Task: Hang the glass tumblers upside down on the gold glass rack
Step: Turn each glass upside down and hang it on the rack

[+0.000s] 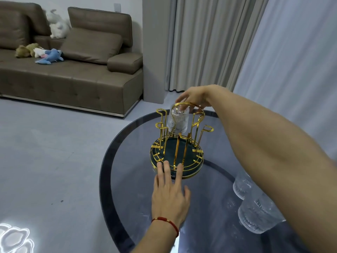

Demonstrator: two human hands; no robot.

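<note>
The gold glass rack (176, 152) stands on a round dark glass table (127, 179), with upright hooked prongs rising from a dark green round base. One ribbed glass tumbler (177, 119) sits upside down over a far prong. My right hand (195, 98) reaches over the rack and its fingers rest on that tumbler's upturned bottom. My left hand (170, 192), with a red bracelet at the wrist, lies flat with fingers spread, fingertips touching the rack's near rim. Two more tumblers (255, 214) stand on the table at the right, partly hidden under my right forearm.
The table's curved edge runs along the left, with grey floor beyond. A brown sofa (73, 70) with plush toys stands at the back left. Grey curtains (209, 42) hang behind the table.
</note>
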